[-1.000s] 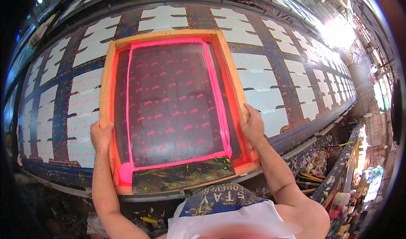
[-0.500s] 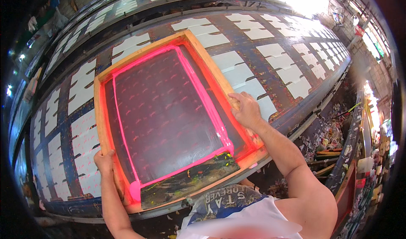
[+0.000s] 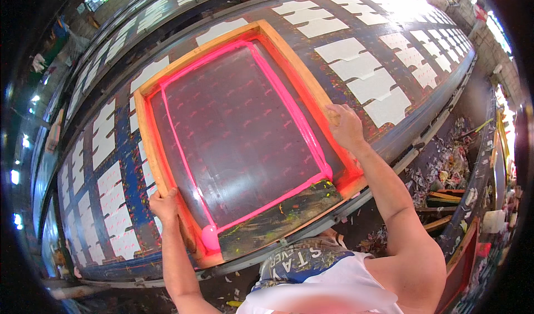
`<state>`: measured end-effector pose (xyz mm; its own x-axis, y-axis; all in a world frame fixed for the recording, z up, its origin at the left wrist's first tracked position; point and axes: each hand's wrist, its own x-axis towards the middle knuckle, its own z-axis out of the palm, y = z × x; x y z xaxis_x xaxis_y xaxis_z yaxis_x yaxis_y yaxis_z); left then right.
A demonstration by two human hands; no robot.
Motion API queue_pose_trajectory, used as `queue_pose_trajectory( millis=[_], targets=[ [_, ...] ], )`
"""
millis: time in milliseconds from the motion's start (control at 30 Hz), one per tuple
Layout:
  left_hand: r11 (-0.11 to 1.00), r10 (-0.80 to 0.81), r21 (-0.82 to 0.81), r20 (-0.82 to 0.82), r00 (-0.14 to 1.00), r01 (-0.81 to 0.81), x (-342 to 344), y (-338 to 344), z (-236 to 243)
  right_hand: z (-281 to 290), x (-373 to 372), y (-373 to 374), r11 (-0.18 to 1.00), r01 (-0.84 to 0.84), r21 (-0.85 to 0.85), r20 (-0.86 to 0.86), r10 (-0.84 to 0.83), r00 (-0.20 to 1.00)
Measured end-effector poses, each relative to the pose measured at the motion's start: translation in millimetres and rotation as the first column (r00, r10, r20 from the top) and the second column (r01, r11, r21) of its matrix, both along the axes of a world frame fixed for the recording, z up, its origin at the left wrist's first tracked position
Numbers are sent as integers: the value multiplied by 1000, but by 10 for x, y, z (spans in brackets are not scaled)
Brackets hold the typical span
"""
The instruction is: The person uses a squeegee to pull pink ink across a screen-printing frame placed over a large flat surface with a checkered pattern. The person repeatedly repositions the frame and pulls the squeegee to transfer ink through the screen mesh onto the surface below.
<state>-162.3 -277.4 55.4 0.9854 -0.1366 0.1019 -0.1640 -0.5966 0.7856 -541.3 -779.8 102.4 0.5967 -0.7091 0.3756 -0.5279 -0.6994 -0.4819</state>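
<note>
Stretching across most of the view, a long, paint-speckled counter (image 3: 129, 187) carries everything in hand. Over its near part is the wood-framed screen (image 3: 239, 127), turned slightly askew; whether it lies flat or is raised a little, I cannot tell. White cut pieces (image 3: 364, 69) sit in columns on both sides of it, some bearing small pink marks. Beyond the counter's near edge, at the right, lies a heap of scraps (image 3: 442, 166). A dark, stained board (image 3: 281, 219) rests along the screen's near end, inside the frame. The right grip (image 3: 346, 127) holds the frame's right bar, fingers curled over the wood; the left grip (image 3: 164, 205) holds the left bar, nearer the body, thumb on top. Bright pink paste (image 3: 290, 111) borders the mesh, thickest down the right side, and a rounded pink blob (image 3: 210, 238) fills the near-left corner beside the board.
</note>
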Motion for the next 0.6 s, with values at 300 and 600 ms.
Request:
queue_pose_trajectory(
  millis=[300,600],
  targets=[
    [997,77,-20,-58,995,-78,-590,-796,-84,-93,-628,-729,995,59,83,14,-60,998],
    [998,40,38,-8,999,-39,-791,-1108,-9,-20,-853,-1054,986,58,156,-27,-54,998]
  ],
)
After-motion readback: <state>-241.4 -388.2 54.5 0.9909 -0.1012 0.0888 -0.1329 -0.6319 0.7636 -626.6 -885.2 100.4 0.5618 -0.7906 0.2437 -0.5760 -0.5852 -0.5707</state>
